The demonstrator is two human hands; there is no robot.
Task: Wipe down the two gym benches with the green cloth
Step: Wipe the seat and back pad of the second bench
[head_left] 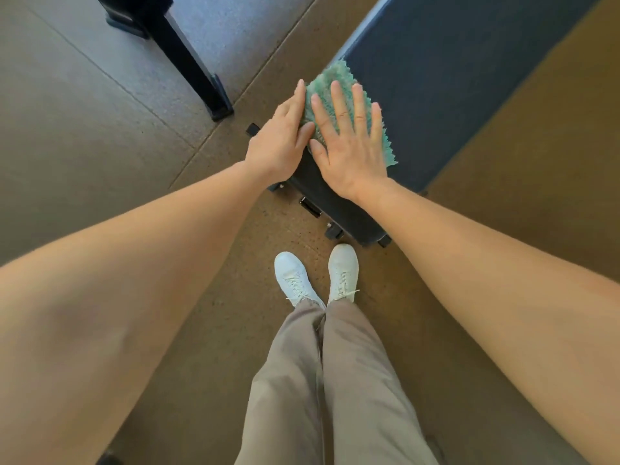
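A fluffy green cloth (pixel 327 83) lies on the near end of a dark blue padded gym bench (pixel 453 78) that runs away to the upper right. My right hand (pixel 349 139) lies flat on the cloth with fingers straight and spread. My left hand (pixel 283 139) is at the bench's left edge, fingers straight, touching the cloth's left side. A second bench (pixel 214 25) with a lighter blue pad shows at the top left.
The second bench's black leg and foot (pixel 201 78) reach toward the middle of the floor. Small black wheels and feet (pixel 333 231) sit under the near bench end. My white shoes (pixel 318 275) stand on brown rubber floor tiles just before it.
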